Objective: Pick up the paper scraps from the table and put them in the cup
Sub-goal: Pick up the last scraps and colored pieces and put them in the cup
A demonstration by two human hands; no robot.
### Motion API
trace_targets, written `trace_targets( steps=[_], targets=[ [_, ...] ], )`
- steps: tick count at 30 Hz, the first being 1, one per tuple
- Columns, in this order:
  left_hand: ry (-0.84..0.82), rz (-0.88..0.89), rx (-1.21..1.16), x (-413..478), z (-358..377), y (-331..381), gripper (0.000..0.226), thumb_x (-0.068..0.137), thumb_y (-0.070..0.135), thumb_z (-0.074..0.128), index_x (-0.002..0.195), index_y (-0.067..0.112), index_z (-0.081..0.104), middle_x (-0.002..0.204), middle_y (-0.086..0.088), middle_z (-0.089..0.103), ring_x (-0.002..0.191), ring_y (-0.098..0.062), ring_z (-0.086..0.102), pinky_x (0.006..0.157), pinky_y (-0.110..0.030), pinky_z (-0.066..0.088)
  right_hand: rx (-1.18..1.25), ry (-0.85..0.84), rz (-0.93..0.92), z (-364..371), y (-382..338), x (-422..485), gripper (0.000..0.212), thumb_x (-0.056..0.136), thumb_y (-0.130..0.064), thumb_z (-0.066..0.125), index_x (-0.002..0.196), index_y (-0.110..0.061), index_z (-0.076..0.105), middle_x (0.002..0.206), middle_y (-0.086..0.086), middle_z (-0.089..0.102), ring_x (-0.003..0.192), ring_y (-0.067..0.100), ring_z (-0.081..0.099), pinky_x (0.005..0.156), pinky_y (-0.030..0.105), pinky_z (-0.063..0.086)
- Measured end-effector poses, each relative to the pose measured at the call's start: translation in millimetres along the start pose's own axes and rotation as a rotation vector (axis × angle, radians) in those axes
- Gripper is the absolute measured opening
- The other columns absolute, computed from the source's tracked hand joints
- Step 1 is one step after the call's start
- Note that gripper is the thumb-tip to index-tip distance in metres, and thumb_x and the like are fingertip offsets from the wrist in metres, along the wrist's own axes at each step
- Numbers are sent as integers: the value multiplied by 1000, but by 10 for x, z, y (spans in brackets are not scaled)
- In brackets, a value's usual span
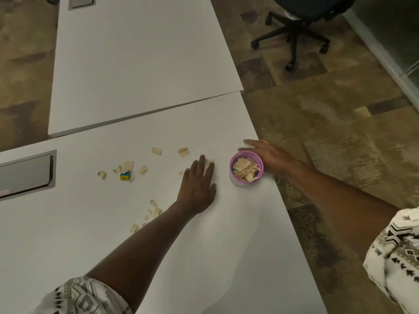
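Note:
A pink-rimmed cup (233,177) stands near the right edge of the white table (204,245), holding several tan paper scraps. My right hand (269,157) rests flat behind the cup, touching its far side without wrapping it. My left hand (197,184) lies palm down left of the cup, fingers spread over a paper scrap (207,163) that shows between the fingertips. More scraps lie loose: two (183,152) farther back, a cluster (128,166) to the left, and several (155,210) beside my left forearm.
A small blue and yellow block (125,176) sits among the left scraps. A grey cable hatch (27,173) is set into the table at far left. A second white table (145,64) adjoins behind. An office chair (292,35) stands on the carpet at the back right.

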State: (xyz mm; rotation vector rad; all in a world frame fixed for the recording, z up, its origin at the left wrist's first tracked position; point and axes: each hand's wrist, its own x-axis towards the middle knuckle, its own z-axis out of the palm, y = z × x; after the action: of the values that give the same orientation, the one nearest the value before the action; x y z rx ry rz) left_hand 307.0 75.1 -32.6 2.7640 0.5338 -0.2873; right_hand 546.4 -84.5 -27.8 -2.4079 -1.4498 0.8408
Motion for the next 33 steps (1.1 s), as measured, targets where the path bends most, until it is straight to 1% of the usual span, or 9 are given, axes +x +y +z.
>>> trace_targets(
  steps=[6, 11, 14, 16, 21, 25, 28, 31, 33],
  targets=[
    [-20, 7, -1, 184, 115, -9, 64, 102, 36, 39, 159, 24, 12, 167, -12, -4, 153, -38, 6, 121, -51, 21, 213, 17, 95, 42, 17, 180, 56, 91, -46, 61, 142, -26, 49, 143, 4, 48, 127, 24, 50, 101, 45, 47],
    [-6, 61, 8, 332, 101, -20, 52, 100, 16, 44, 151, 11, 36, 159, -19, 26, 134, -37, 36, 98, -42, 47, -111, 110, -168, 40, -15, 175, 18, 93, -23, 63, 108, -15, 68, 116, 4, 62, 103, 20, 53, 79, 38, 53],
    [14, 78, 8, 380, 74, -15, 45, 94, 3, 47, 139, 6, 47, 139, -17, 45, 116, -36, 46, 83, -44, 52, -135, 152, -167, 51, -15, 200, 9, 92, -18, 64, 96, -12, 68, 102, 7, 62, 93, 22, 55, 72, 38, 52],
    [30, 93, 6, 401, 55, -5, 37, 89, -3, 48, 124, 2, 55, 122, -18, 52, 104, -36, 48, 75, -48, 51, -46, 235, -81, 56, -1, 215, 8, 93, -10, 61, 93, -9, 69, 97, 7, 62, 87, 24, 59, 68, 36, 51],
    [58, 96, 12, 432, 67, -7, 27, 82, -8, 50, 106, 4, 57, 103, -15, 52, 93, -33, 48, 63, -44, 48, 461, 527, 299, -175, -69, 116, 13, 92, -10, 64, 92, -22, 71, 93, -6, 70, 78, 2, 63, 59, 5, 41],
    [117, -116, -231, 482, 31, -22, 20, 88, -5, 47, 94, 7, 62, 96, -10, 57, 89, -30, 54, 67, -38, 46, 621, 584, 280, -400, -373, -203, 10, 91, -21, 66, 91, -30, 71, 87, -20, 70, 74, -12, 63, 53, 2, 44],
    [221, -290, -495, 464, -121, 68, 21, 87, -2, 49, 88, 8, 67, 92, -8, 64, 83, -25, 59, 63, -28, 39, 507, 538, 173, -415, -638, -390, 13, 91, -12, 66, 94, -22, 72, 91, -14, 69, 79, 2, 67, 65, 8, 49],
    [360, -304, -681, 388, -375, 285, 21, 88, -1, 53, 89, 12, 69, 90, -4, 69, 79, -14, 59, 63, -13, 38, 349, 504, 145, -346, -810, -470, 15, 91, -5, 64, 92, -17, 72, 98, -7, 63, 79, 7, 63, 62, 8, 45],
    [419, -244, -748, 319, -534, 466, 21, 89, 0, 55, 91, 14, 70, 89, -1, 69, 80, -11, 60, 69, -17, 45, 279, 495, 154, -296, -884, -508, 14, 92, -6, 63, 93, -17, 72, 98, -7, 61, 79, 8, 60, 57, 4, 41]
  ],
)
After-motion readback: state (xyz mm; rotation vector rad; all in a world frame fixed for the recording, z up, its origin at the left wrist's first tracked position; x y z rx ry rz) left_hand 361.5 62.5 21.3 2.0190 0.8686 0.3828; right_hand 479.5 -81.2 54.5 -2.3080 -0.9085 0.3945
